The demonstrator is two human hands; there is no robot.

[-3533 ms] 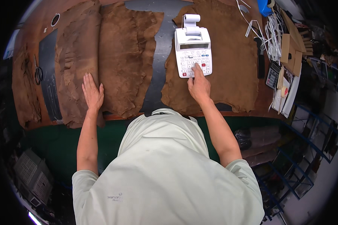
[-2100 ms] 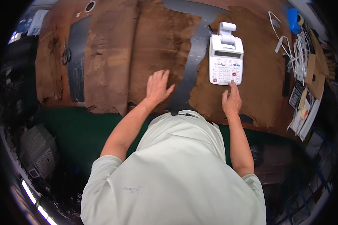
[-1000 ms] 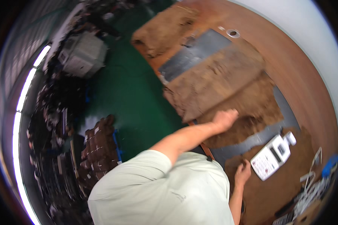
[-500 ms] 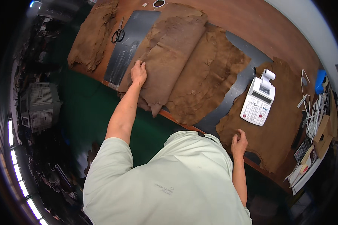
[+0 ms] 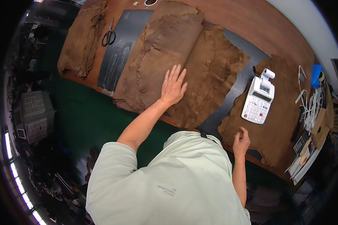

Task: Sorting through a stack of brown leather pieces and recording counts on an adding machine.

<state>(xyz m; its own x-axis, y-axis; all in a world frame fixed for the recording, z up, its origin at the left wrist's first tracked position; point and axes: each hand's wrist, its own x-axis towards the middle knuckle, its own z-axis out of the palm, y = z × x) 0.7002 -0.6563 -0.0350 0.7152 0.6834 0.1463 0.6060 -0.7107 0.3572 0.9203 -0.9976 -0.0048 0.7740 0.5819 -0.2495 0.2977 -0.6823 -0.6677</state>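
Note:
My left hand (image 5: 172,87) lies flat with fingers spread on a folded brown leather hide (image 5: 159,56), close to its right-hand fold. Another stretch of brown leather (image 5: 210,71) spreads out to the right of that fold. My right hand (image 5: 241,141) hovers by the table's near edge, its fingers loosely curled and nothing visible in them. Just beyond it, a further brown hide (image 5: 276,138) carries a white printing calculator (image 5: 258,101) with a paper roll.
Dark grey sheets (image 5: 120,48) lie on the reddish-brown table (image 5: 248,24). Black-handled scissors (image 5: 109,36) rest at the left beside another pile of leather (image 5: 80,43). Cables (image 5: 314,112) and a cardboard box (image 5: 321,127) crowd the right end. A grey slatted box (image 5: 34,114) stands lower left.
My left hand has let go of the leather's left edge and moved right, flattening onto it. The upper leather layer now lies differently, its ragged edge running down the middle. My right hand has barely moved.

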